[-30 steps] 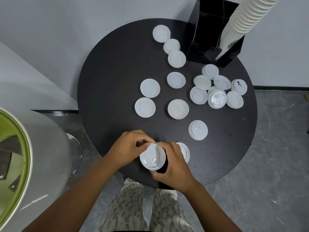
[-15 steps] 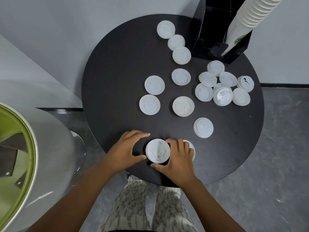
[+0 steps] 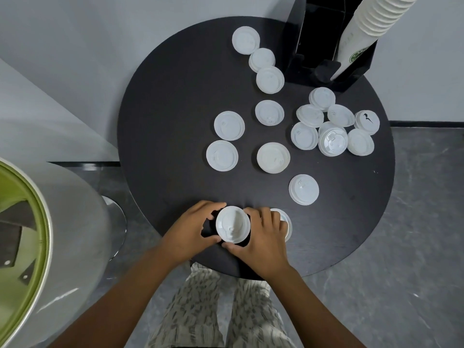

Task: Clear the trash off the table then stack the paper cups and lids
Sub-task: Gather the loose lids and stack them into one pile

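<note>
At six o'clock on the round tabletop (image 3: 163, 121), the left hand (image 3: 190, 228) and right hand (image 3: 261, 237) each curl a grip around one white lid (image 3: 233, 224). Another lid (image 3: 286, 223) lies under the right fingers; loose lids (image 3: 273, 158) scatter toward one o'clock.

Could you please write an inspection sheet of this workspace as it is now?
Surface: round dark table.
Job's things: lid gripped from both sides; about seventeen loose lids; cup stack leaning in black holder.
Clutter: no trash seen.
Hands: left hand and right hand curled round the lid.
Cables: nothing seen.
Surroundings: green-rimmed bin, grey wall, grey floor.
</note>
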The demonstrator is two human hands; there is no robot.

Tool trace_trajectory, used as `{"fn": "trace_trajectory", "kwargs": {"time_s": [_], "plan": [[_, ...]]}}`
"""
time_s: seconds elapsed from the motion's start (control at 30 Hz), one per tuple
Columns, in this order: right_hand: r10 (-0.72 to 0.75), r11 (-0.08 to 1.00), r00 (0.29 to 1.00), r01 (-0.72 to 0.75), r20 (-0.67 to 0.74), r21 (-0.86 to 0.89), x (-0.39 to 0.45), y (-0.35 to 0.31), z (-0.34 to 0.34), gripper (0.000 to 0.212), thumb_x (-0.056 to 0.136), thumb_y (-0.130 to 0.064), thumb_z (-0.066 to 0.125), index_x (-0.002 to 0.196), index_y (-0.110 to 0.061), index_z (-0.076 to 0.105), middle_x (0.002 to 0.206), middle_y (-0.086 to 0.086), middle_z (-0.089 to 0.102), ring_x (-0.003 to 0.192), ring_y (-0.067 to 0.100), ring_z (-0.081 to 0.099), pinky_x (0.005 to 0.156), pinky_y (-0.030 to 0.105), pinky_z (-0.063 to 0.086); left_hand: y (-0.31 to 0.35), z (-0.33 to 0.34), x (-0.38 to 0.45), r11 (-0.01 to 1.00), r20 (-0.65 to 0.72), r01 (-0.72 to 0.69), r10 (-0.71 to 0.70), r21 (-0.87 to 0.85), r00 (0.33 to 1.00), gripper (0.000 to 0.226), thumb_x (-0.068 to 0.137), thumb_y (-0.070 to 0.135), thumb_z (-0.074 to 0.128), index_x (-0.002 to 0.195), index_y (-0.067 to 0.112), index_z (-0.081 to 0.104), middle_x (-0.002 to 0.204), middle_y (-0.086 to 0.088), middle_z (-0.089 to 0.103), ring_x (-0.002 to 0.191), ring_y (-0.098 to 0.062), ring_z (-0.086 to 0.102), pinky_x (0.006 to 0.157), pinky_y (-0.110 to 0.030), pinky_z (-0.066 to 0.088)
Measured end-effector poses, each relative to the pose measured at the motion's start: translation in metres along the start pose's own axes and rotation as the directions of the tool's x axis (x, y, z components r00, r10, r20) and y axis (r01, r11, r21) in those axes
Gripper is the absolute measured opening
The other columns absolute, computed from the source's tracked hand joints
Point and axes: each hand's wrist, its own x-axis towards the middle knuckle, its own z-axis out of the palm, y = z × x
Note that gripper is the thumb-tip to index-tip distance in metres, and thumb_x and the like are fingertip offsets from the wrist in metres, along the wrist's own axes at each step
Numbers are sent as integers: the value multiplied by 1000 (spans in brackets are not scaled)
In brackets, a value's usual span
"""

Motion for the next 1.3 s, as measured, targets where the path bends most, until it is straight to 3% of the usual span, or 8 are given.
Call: {"fn": "trace_trajectory", "kwargs": {"time_s": [0.27,0.43,0.63,0.9,1.07,1.3], "plan": [[21,998,1000,-21,-2,-51,0,2,-7,97,54,-91,58,125,-26,56,118,-1,56,107,25,52,86,45,46,1,0,4,1000,25,-5,6,-17,1000,83,72,18,91,144,36,54,132,23,53,111,5,55,77,-9,47],[136,989,985,-128,-103,78,-11,31,-33,94,60,-81,64,134,-23,55,126,0,55,113,23,48,90,43,44,4,1,7,1000,53,-17,18,-19,998,88,69,20,93,144,42,51,130,30,49,114,0,53,80,-13,49],[189,980,982,-188,-6,69,-19,59,-32,97,62,-74,66,141,-19,51,136,3,51,121,24,44,97,47,46,7,9,8,1000,50,-11,11,-9,999,89,68,23,93,144,40,51,130,32,47,113,0,53,81,-14,49],[190,947,981,-196,45,256,-19,61,-30,90,61,-63,68,138,-21,49,131,-2,47,120,21,45,97,47,50,10,20,5,1000,26,11,-11,-7,1000,88,68,24,93,146,30,53,131,30,47,112,1,54,79,-10,48],[86,921,996,-81,4,381,-14,36,-40,85,63,-53,81,138,-31,47,127,-13,41,121,13,45,99,41,48,15,20,1,1000,16,16,-15,-23,1000,92,68,27,94,148,34,49,133,32,45,113,1,55,79,-12,50],[-74,965,995,54,72,256,-1,11,-22,91,63,-64,72,141,-25,47,132,-6,42,119,18,42,100,38,43,15,9,-9,996,-29,23,-25,-87,999,98,63,28,98,147,38,49,138,28,47,121,-1,53,82,-11,48]]}}
